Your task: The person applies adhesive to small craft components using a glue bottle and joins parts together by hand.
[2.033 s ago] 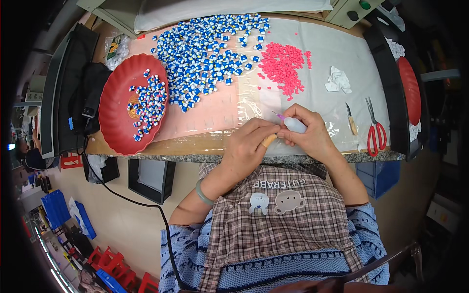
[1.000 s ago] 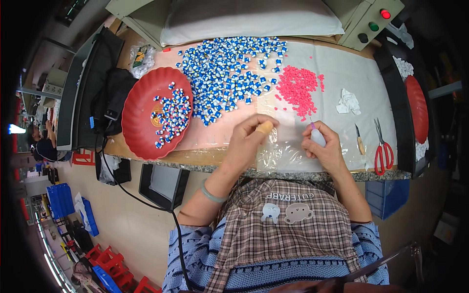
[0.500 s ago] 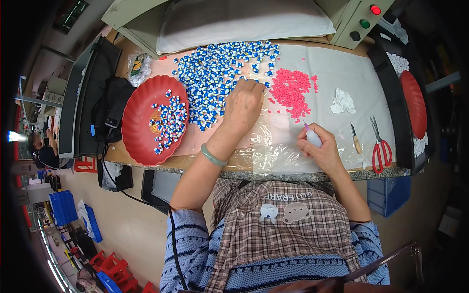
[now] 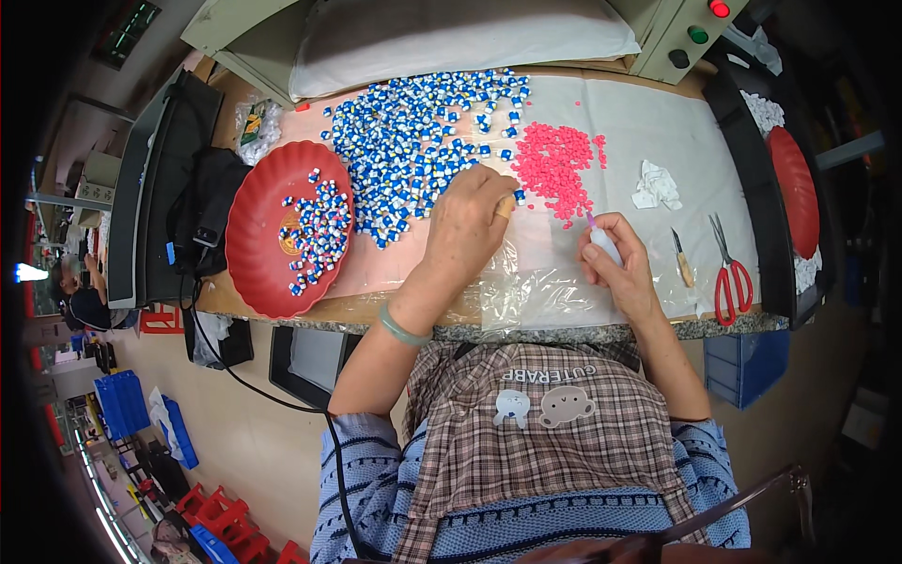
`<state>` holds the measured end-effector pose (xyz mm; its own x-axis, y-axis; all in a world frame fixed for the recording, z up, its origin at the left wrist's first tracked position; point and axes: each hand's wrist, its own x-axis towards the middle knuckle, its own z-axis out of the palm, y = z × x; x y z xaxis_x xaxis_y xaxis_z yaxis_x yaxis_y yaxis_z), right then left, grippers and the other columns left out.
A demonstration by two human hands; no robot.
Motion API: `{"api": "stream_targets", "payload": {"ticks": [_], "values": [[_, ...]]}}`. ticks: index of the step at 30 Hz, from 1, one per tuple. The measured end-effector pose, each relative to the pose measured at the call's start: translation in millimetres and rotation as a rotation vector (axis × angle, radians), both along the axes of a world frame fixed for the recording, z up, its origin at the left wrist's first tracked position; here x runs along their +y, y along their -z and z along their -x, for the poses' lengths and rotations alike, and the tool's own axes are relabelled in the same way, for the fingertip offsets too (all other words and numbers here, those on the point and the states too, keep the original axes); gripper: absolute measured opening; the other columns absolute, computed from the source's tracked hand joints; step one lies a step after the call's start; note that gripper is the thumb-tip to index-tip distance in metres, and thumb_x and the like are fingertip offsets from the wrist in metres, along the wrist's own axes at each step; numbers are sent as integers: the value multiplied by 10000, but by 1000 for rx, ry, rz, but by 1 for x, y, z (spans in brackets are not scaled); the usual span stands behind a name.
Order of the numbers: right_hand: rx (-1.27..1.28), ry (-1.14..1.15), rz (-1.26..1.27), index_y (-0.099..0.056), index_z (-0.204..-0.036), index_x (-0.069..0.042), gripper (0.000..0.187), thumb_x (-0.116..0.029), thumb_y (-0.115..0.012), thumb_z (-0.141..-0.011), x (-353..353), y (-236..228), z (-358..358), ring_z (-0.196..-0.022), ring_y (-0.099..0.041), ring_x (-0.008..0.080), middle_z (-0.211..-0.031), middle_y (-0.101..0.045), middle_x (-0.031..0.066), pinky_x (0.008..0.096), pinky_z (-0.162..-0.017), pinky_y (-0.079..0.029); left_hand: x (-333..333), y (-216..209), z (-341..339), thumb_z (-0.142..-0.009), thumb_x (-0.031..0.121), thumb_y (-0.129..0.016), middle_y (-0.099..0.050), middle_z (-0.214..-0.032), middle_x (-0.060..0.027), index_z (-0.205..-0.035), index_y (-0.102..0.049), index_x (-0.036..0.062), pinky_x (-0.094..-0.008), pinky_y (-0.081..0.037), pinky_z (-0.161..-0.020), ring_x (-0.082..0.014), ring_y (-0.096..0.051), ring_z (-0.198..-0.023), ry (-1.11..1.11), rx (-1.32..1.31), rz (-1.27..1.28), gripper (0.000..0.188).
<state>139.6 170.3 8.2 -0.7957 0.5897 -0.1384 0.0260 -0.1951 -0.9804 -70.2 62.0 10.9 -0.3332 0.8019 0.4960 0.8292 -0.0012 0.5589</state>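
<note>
My left hand [image 4: 467, 226] is closed over the near right edge of a wide spread of small blue-and-white pieces [image 4: 395, 141]. Its fingertips are pinched at one blue-and-white piece [image 4: 520, 196], and a tan cover [image 4: 505, 207] sits on one digit. Wrapped in my right hand [image 4: 622, 268] is a white squeeze bottle [image 4: 605, 246] with a purple tip, pointing away from me. That tip is close to the near end of a heap of flat pink pieces [image 4: 554, 164].
A red scalloped bowl [image 4: 246, 235] holding more pieces stands at left. On the right lie crumpled white paper [image 4: 657, 185], a wooden-handled knife [image 4: 685, 268] and red-handled scissors [image 4: 733, 287]. A black tray [image 4: 766, 235] borders them; a machine with a white pad [image 4: 460, 42] stands behind.
My left hand has drawn back toward me from the blue-and-white pieces, with one piece now showing at its fingertips. The right hand keeps the bottle and has shifted only slightly.
</note>
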Motion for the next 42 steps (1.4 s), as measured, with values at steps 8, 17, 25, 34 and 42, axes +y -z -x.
{"api": "stream_targets", "payload": {"ticks": [8, 17, 25, 34, 42], "values": [[3, 6, -8, -483, -1086, -82, 213, -120, -599, -910, -1, 0, 1, -608, -484, 44, -848, -558, 21, 171, -474, -303, 10, 9, 1, -777, 7, -651, -602, -883, -117, -959, -681, 35, -381, -531, -701, -285, -620, -803, 107, 94, 70, 187], [16, -20, -58, -500, -1070, -66, 193, -119, -602, -916, 0, 4, 1, -599, -481, 41, -825, -551, 6, 172, -474, -308, 12, 10, 0, -797, 23, -650, -591, -897, -143, -931, -645, 6, -402, -520, -706, -304, -619, -824, 139, 39, 76, 135], [37, 13, -11, -460, -1131, -80, 252, -123, -589, -919, -2, -1, -1, -609, -492, 56, -870, -565, 28, 179, -476, -312, 2, 0, -10, -847, 43, -631, -637, -850, -103, -998, -609, -4, -336, -506, -650, -253, -614, -728, 116, -54, 77, 159], [70, 15, 2, -509, -1150, -53, 263, -108, -596, -908, 5, 2, 0, -661, -521, 69, -907, -585, 47, 191, -522, -372, -32, -6, -33, -911, 69, -608, -672, -880, -64, -1045, -644, 36, -179, -376, -558, -44, -523, -683, 206, -1449, 132, 143], [37, 175, -516, -599, -1094, 14, 208, -49, -608, -896, 34, -4, 47, -773, -621, 121, -939, -686, 63, 259, -720, -501, -51, -3, -42, -952, 64, -545, -670, -880, -79, -1076, -650, 2, -177, -414, -562, -64, -560, -691, 256, -1658, 29, 175]]}}
